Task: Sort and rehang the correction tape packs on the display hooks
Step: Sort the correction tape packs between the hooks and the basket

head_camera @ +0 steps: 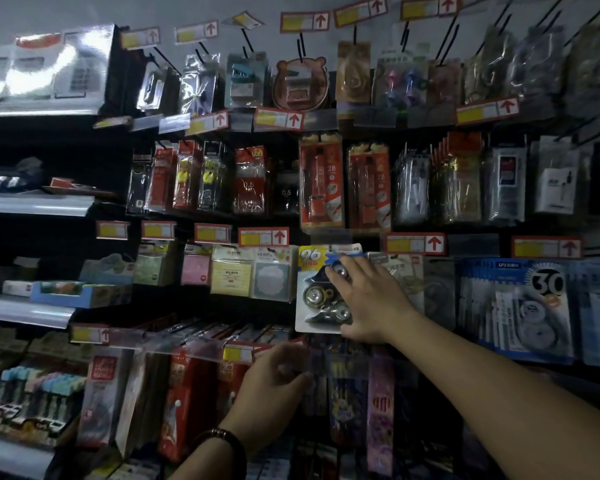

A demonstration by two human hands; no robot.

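Dim stationery wall, so take the "96" correction tape pack (pixel 321 289) as the anchor. Off to its right hang the big blue "30" correction tape packs (pixel 520 306), stacked deep on their hook. The right hand (pixel 368 299) lies over the 96 pack's right half, grip spread wide, fingers (pixel 336 271) across the front and thumb under the bottom edge. Below the pack, the left hand (pixel 274 386) is loosely curled at a clear price rail (pixel 187 348); can't tell if it grips anything.
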